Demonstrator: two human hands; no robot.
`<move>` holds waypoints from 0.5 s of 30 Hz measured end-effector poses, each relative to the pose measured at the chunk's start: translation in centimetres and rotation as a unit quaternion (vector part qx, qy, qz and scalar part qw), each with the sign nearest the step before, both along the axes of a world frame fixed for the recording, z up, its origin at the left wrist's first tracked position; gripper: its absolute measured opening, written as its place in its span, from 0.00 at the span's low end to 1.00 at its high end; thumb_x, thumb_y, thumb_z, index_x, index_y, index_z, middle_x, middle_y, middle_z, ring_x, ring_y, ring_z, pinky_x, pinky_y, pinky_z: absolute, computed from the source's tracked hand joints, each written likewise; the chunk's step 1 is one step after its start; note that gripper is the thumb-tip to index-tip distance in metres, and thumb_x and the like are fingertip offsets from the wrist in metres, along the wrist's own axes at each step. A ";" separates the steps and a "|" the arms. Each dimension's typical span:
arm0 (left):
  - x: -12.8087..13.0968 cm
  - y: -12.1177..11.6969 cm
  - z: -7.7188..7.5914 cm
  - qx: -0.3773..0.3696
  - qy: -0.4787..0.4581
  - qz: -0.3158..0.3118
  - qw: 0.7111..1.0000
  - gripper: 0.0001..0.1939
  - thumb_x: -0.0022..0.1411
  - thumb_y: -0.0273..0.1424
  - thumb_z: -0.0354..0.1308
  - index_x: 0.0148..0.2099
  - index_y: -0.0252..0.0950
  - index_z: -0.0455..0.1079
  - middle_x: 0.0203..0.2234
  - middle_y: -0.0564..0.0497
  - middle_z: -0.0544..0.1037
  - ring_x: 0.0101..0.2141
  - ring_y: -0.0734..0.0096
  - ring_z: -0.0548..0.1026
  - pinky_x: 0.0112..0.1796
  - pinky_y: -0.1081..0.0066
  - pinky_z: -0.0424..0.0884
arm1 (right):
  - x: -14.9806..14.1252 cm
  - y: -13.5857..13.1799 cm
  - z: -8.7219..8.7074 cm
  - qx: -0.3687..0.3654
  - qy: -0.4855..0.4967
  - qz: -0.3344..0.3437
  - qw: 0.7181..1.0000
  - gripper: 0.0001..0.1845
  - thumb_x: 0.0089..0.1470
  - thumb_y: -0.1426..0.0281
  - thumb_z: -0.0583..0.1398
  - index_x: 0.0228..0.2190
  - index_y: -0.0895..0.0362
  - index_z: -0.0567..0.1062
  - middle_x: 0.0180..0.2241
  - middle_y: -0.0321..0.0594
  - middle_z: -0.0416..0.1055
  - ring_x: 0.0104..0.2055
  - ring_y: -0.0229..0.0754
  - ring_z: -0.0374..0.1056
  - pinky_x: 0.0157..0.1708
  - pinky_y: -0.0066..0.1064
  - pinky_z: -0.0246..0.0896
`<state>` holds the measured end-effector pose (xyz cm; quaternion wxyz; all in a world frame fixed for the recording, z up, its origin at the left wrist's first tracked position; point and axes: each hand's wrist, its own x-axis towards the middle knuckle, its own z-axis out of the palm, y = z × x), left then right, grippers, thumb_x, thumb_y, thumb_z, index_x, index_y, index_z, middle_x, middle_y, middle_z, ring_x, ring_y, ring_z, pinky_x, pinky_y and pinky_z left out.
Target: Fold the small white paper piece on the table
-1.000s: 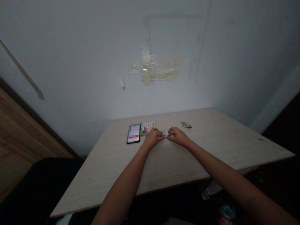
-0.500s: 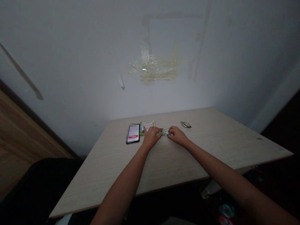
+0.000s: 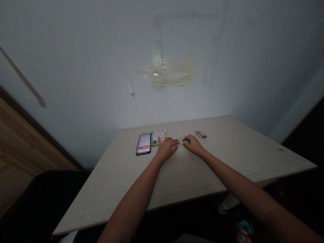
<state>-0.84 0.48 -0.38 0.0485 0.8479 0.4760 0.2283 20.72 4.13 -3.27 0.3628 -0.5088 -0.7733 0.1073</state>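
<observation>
A small green-and-white piece of paper or wrapper (image 3: 180, 140) lies on the table between my hands, mostly covered by fingers. My left hand (image 3: 165, 148) reaches its left end with the fingers stretched out over it and the thumb held apart. At the right end, the curled fingertips of my right hand (image 3: 193, 144) pinch the piece. Just behind my left hand is a green-edged printed sheet or packet (image 3: 160, 134), partly hidden by that hand.
A phone (image 3: 144, 143) with a lit, partly blurred screen lies left of the printed sheet. A small dark, folded piece (image 3: 200, 134) sits to the right, beyond my right hand. The pale wooden table (image 3: 187, 179) meets a wall (image 3: 101, 67) with old tape on it.
My left fingers have straightened and spread from a pinch, reaching slightly right over the small piece. The right hand has barely shifted and stays at its right end.
</observation>
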 end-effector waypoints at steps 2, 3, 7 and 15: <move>0.1 0.0 -0.1 0.004 0.011 -0.002 1.000 0.16 0.69 0.39 0.54 0.57 0.52 0.73 0.57 0.53 0.76 0.60 0.55 0.64 0.61 0.31 0.27 | 0.1 0.1 -0.2 0.000 0.007 0.010 1.000 0.09 0.50 0.72 0.65 0.37 0.58 0.78 0.39 0.43 0.74 0.44 0.45 0.67 0.48 0.36 0.60; 0.1 0.1 -0.1 0.004 0.017 -0.002 1.000 0.16 0.69 0.40 0.54 0.57 0.53 0.73 0.57 0.53 0.75 0.61 0.54 0.63 0.61 0.31 0.28 | 0.2 0.2 -0.2 0.000 0.009 0.014 1.000 0.09 0.50 0.72 0.65 0.37 0.58 0.77 0.39 0.43 0.74 0.44 0.45 0.67 0.48 0.36 0.60; 0.3 0.1 -0.1 -0.002 0.034 0.003 0.999 0.18 0.69 0.43 0.53 0.58 0.54 0.71 0.58 0.53 0.74 0.62 0.52 0.61 0.60 0.29 0.29 | 0.3 0.5 -0.4 0.000 0.005 0.018 1.000 0.07 0.50 0.71 0.66 0.35 0.57 0.78 0.38 0.42 0.74 0.43 0.45 0.67 0.48 0.36 0.60; 0.4 0.1 -0.2 -0.019 0.044 0.013 0.999 0.18 0.70 0.46 0.50 0.58 0.59 0.70 0.59 0.57 0.73 0.63 0.49 0.59 0.58 0.26 0.26 | 0.6 0.4 -0.2 -0.005 0.017 0.050 0.999 0.03 0.52 0.71 0.66 0.31 0.57 0.80 0.36 0.42 0.74 0.43 0.44 0.68 0.47 0.36 0.61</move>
